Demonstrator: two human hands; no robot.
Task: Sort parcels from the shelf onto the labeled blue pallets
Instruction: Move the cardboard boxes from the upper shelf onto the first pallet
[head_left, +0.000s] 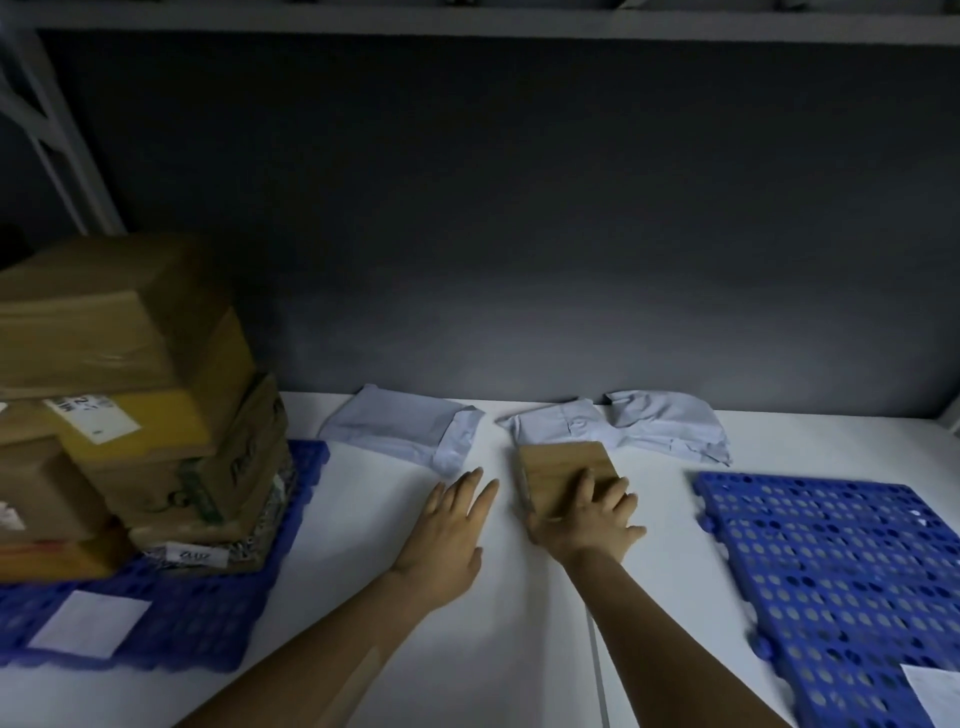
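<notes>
A small flat brown parcel (563, 470) lies on the white shelf surface at centre. My right hand (592, 519) grips its near edge, fingers curled over the top. My left hand (449, 525) rests flat on the surface just left of it, fingers straight, holding nothing. Two pale grey mailer bags lie behind: one (402, 428) to the left, one (654, 426) to the right, just behind the brown parcel. A blue perforated pallet (841, 577) with a white label (935, 691) lies bare at right. The left blue pallet (208, 618) carries stacked cardboard boxes (135, 395) and a white label (91, 621).
A dark wall stands behind the shelf surface. A white shelf board (467, 21) runs overhead, and a white metal upright (57, 135) slants at far left. A seam (597, 665) in the white surface runs under my right forearm.
</notes>
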